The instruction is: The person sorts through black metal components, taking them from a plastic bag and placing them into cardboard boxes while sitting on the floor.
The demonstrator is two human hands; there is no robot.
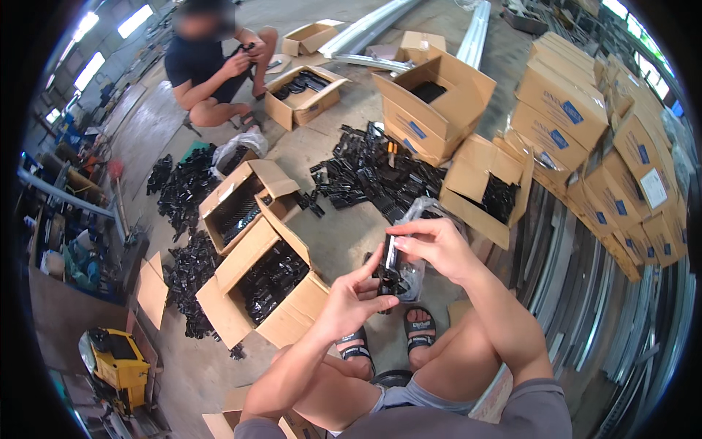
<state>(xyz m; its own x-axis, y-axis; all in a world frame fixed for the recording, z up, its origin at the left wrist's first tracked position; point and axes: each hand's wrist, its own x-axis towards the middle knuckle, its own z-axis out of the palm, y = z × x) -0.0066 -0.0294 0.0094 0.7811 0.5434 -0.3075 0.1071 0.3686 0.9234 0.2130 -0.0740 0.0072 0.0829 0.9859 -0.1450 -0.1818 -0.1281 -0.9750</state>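
**Left hand and right hand together grasp one glossy black part**

At the far left, a yellow machine stands on the lower side, and farther back there is a red broom. Next comes a flat piece of cardboard, then a long heap of black parts on the concrete floor. Behind this heap a co-worker sits low, with both hands at a small dark piece.

Further right are two open cartons, a rear carton and a front carton, both containing black pieces.

In the lower middle, the left hand has its grip around the lower end of the glossy black part, with the thumb on the near side. The part is held nearly upright, above the floor and in front of the body. At its upper end, the right hand has its grip pinched with thumb and fingers. Just behind is a clear plastic bag; I cannot tell if the part touches it. Farther away, a wide pile of black pieces spreads toward a tall open carton.

On the right, a lower open carton holds more black pieces. Last come closed cartons, stacked high, and long metal profiles lying below them.
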